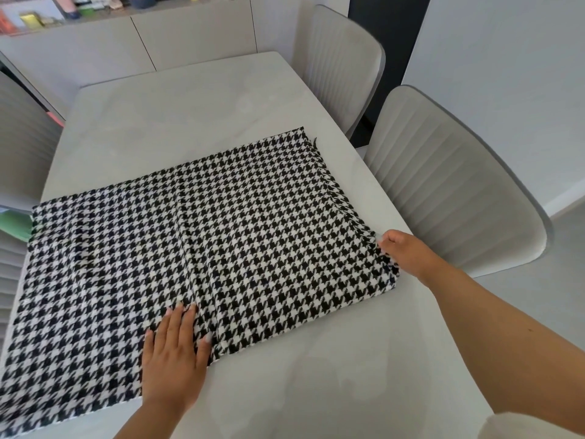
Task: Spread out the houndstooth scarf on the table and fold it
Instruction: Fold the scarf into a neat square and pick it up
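The black-and-white houndstooth scarf (202, 242) lies spread flat across the pale table (190, 112), running from the left edge to the right side, with a shallow crease down its middle. My left hand (174, 353) rests flat on the scarf's near edge, fingers straight and spread. My right hand (403, 251) is at the scarf's near right corner, fingers curled and pinching the fringed edge there.
Two pale ribbed chairs (449, 185) (342, 61) stand along the table's right side, and another chair (22, 137) on the left. A low cabinet (142, 39) with assorted items on top runs along the back wall.
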Available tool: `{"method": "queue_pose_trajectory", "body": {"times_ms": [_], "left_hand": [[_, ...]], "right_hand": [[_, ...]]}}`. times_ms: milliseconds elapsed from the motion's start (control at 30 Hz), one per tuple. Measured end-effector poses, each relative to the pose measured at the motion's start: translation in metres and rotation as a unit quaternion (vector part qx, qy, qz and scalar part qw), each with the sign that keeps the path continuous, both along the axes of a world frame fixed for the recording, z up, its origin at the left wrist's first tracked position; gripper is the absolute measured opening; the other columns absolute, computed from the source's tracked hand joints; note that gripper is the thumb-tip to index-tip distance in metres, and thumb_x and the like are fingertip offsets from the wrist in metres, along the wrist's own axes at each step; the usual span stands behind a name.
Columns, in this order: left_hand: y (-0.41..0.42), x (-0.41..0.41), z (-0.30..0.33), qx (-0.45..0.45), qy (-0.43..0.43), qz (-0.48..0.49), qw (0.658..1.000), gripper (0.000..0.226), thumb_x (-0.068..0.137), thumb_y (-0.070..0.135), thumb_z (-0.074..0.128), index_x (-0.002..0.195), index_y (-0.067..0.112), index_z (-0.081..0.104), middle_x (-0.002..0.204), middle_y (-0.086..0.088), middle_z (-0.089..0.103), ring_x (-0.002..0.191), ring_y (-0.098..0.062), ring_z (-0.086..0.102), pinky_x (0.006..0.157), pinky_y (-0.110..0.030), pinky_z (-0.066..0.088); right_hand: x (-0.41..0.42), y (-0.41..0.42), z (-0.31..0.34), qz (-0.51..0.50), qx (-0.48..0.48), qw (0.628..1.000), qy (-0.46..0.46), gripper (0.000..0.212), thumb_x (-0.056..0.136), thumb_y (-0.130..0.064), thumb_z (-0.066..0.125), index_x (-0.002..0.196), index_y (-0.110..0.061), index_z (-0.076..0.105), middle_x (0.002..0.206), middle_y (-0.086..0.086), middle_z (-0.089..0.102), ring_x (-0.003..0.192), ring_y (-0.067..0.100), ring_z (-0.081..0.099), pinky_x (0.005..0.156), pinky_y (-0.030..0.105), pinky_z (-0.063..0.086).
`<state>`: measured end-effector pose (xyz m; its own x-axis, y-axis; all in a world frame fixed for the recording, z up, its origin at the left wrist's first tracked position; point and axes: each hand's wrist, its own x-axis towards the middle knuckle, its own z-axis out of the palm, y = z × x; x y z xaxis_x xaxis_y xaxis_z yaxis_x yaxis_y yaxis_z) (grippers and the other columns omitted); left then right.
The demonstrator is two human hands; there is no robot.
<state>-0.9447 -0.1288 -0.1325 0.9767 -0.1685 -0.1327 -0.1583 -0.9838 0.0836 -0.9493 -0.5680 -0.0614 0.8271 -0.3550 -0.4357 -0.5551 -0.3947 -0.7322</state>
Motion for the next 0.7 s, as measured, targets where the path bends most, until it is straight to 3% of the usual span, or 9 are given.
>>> {"method": "queue_pose_trajectory", "body": {"times_ms": [67, 133, 233, 300, 467, 600, 700], "left_hand": [[0.000, 0.000, 0.000, -0.008, -0.001, 0.004, 1.000, 0.079, 0.086, 0.062, -0.006, 0.152, 0.020, 0.009, 0.157, 0.003, 0.004, 0.146, -0.013, -0.002, 0.119, -0.040, -0.002], [0.000, 0.001, 0.000, -0.005, 0.004, 0.003, 1.000, 0.079, 0.086, 0.062, -0.006, 0.152, 0.020, 0.009, 0.158, 0.003, 0.007, 0.146, -0.013, -0.001, 0.119, -0.041, 0.000], [0.001, 0.001, 0.001, -0.006, 0.005, 0.002, 1.000, 0.085, 0.084, 0.066, -0.014, 0.152, 0.020, 0.010, 0.159, 0.002, 0.008, 0.147, -0.013, 0.000, 0.119, -0.042, 0.000], [0.002, 0.001, 0.001, -0.006, 0.007, 0.001, 1.000, 0.089, 0.082, 0.067, -0.018, 0.153, 0.021, 0.011, 0.159, 0.003, 0.009, 0.147, -0.014, 0.002, 0.119, -0.042, 0.001], [0.001, 0.001, 0.001, -0.010, 0.014, 0.000, 1.000, 0.090, 0.079, 0.069, -0.023, 0.152, 0.023, 0.002, 0.158, 0.004, 0.000, 0.147, -0.013, -0.006, 0.120, -0.041, -0.002], [0.003, 0.000, 0.002, -0.006, 0.019, -0.004, 1.000, 0.090, 0.077, 0.068, -0.026, 0.151, 0.024, -0.002, 0.158, 0.006, -0.005, 0.146, -0.012, -0.011, 0.120, -0.040, -0.005], [0.003, -0.001, 0.001, -0.008, 0.023, -0.005, 1.000, 0.090, 0.078, 0.069, -0.026, 0.151, 0.022, -0.003, 0.158, 0.006, -0.006, 0.146, -0.012, -0.012, 0.120, -0.040, -0.006]], "right_hand": [[-0.004, -0.005, -0.006, 0.041, -0.027, 0.998, 0.043, 0.033, 0.097, -0.039, 0.048, 0.074, -0.014, 0.049, 0.071, -0.001, 0.048, 0.064, 0.014, 0.042, 0.059, 0.027, 0.035], [-0.006, -0.011, -0.012, 0.060, -0.114, 0.989, 0.066, 0.036, 0.096, -0.037, 0.050, 0.072, -0.012, 0.044, 0.065, 0.002, 0.045, 0.063, 0.019, 0.044, 0.056, 0.030, 0.034], [-0.017, -0.010, -0.016, -0.043, -0.222, 0.974, 0.033, 0.024, 0.093, -0.040, 0.052, 0.086, -0.018, 0.047, 0.071, 0.002, 0.055, 0.072, 0.026, 0.055, 0.063, 0.032, 0.043], [-0.029, 0.001, -0.017, -0.084, -0.244, 0.966, -0.017, 0.032, 0.091, -0.051, 0.051, 0.087, -0.019, 0.049, 0.074, -0.001, 0.057, 0.071, 0.022, 0.055, 0.063, 0.032, 0.043], [-0.045, 0.032, -0.033, 0.039, -0.243, 0.968, -0.052, 0.050, 0.086, -0.046, 0.062, 0.054, -0.016, 0.038, 0.051, -0.004, 0.037, 0.050, 0.015, 0.035, 0.050, 0.031, 0.026], [-0.042, 0.028, -0.034, -0.017, -0.184, 0.981, -0.051, 0.037, 0.094, -0.038, 0.052, 0.070, -0.012, 0.043, 0.061, 0.001, 0.044, 0.059, 0.019, 0.042, 0.057, 0.034, 0.033], [-0.043, 0.005, -0.030, -0.065, -0.218, 0.973, -0.049, 0.032, 0.095, -0.036, 0.052, 0.076, -0.012, 0.043, 0.061, 0.003, 0.049, 0.062, 0.026, 0.048, 0.057, 0.034, 0.032]]}}
